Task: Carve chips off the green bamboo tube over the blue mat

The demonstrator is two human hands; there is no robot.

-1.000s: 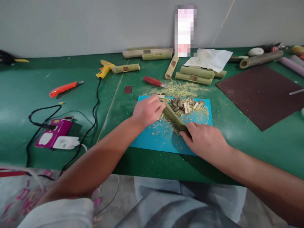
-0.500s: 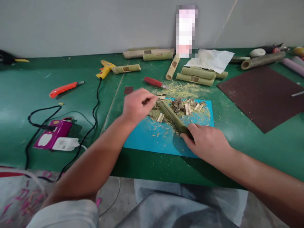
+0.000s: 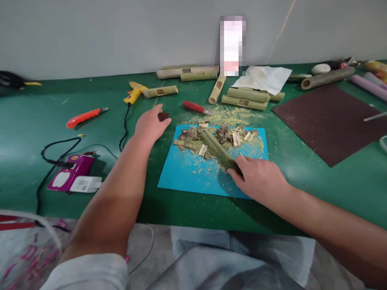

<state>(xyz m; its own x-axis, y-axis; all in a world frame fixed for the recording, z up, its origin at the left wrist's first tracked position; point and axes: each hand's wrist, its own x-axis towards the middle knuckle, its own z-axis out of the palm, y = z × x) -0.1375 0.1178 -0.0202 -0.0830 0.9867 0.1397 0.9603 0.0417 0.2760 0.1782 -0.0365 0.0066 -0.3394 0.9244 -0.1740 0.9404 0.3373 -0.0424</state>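
Right hand [image 3: 260,176] clasps bamboo tube [image 3: 218,148]; left hand [image 3: 150,125], grip spread, beside dark square [image 3: 164,117]; contact unclear.

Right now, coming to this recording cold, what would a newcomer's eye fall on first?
Probably the bright blue sheet, central on the green table, strewn with chips, where the right hand grips a slanting bamboo tube. Next, the bright pixelated panel upright by the back wall. Then the left hand, spread open at a small dark square beyond the sheet's far left corner.
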